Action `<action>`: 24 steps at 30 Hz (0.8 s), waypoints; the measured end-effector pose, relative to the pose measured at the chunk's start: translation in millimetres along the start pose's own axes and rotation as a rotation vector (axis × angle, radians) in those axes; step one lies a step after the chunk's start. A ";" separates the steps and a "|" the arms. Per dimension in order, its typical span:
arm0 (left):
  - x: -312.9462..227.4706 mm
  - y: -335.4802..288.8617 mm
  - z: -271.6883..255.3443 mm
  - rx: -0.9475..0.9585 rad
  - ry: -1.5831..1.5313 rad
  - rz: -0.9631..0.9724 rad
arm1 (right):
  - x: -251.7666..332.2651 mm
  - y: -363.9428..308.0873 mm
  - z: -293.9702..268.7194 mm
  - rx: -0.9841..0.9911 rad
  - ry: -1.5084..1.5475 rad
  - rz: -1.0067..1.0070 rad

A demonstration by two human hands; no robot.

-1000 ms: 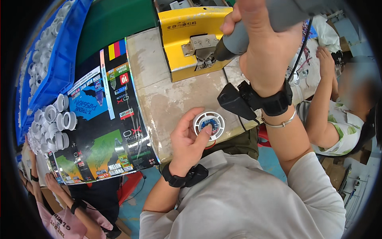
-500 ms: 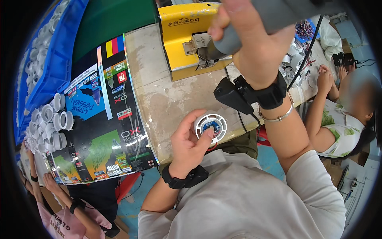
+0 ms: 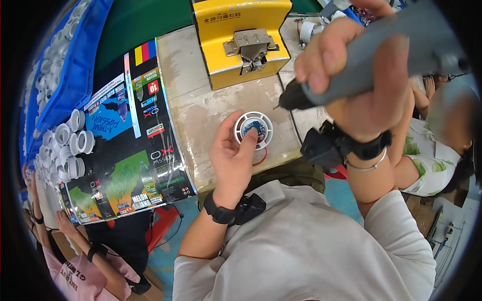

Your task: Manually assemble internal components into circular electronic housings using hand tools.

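Observation:
My left hand (image 3: 235, 150) grips a round white plastic housing (image 3: 267, 123) over the table's near side. A small blue circuit board (image 3: 253, 125) sits inside the ring, with my thumb pressed on it. A red wire (image 3: 262, 159) curls out below the housing. My right hand (image 3: 346, 75) is wrapped around a grey electric screwdriver (image 3: 371, 55), its thin bit pointing left, a short way from the housing and apart from it. Beyond both hands stands a yellow screw-feeding machine (image 3: 221, 40) with a metal mechanism on its front.
White plastic rings (image 3: 63, 145) are piled on a glossy printed sheet (image 3: 145, 173) at the left, beside a blue bin (image 3: 75, 65) of similar parts. A co-worker in a patterned shirt (image 3: 432, 170) sits at the right, another in pink (image 3: 95, 271) at the lower left.
The screwdriver has moved from the yellow machine's front toward me, its bit now near the housing. My left hand has shifted slightly forward and left with the housing.

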State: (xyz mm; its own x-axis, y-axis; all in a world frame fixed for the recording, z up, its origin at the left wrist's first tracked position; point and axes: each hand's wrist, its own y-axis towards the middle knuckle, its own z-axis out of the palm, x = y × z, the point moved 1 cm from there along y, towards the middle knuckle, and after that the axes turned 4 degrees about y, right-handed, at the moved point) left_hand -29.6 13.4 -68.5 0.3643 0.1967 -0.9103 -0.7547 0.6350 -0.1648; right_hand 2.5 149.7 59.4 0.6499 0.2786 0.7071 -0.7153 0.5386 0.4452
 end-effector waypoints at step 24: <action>0.5 -0.2 8.9 -0.043 0.027 -0.025 | -15.8 -23.8 -7.9 0.247 -0.221 0.020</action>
State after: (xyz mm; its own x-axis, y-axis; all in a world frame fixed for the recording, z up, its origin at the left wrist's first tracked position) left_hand -24.4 20.0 -65.6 0.3690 0.1603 -0.9155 -0.7682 0.6071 -0.2033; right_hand 11.3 138.8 33.3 0.5829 0.0931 0.8072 -0.7856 0.3181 0.5307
